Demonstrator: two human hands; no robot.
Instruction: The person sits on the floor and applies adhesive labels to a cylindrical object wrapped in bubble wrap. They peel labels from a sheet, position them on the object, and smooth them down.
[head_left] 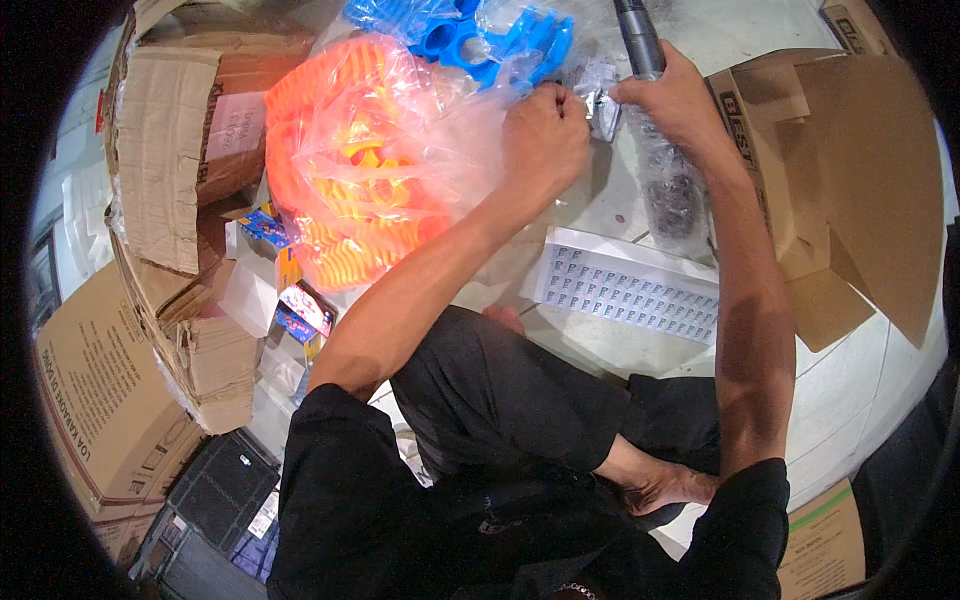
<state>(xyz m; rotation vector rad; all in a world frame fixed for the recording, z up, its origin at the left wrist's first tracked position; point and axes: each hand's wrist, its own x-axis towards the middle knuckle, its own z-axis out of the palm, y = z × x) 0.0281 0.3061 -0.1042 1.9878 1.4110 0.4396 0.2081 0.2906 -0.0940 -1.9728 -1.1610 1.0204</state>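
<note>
My right hand [675, 95] is wrapped round a dark grey cylindrical tube [640, 40], which points away from me at the top of the view. My left hand [548, 135] is closed, with its fingers curled in. Whatever it may hold is hidden. Between the two hands lies a small shiny clear packet [600, 98]. Beside my left hand, a clear plastic bag holds orange ring-like plastic parts [345, 110]. Blue plastic parts [480, 45] in clear plastic lie just beyond. Below my right wrist is a dark item in clear wrapping [675, 205].
A sheet of small printed labels [630, 285] lies on the tiled floor before my crossed legs. An open cardboard box [165, 150] stands left, with small colourful boxes [300, 310] beside it. Another open carton [870, 180] is at right. A black case [225, 490] sits lower left.
</note>
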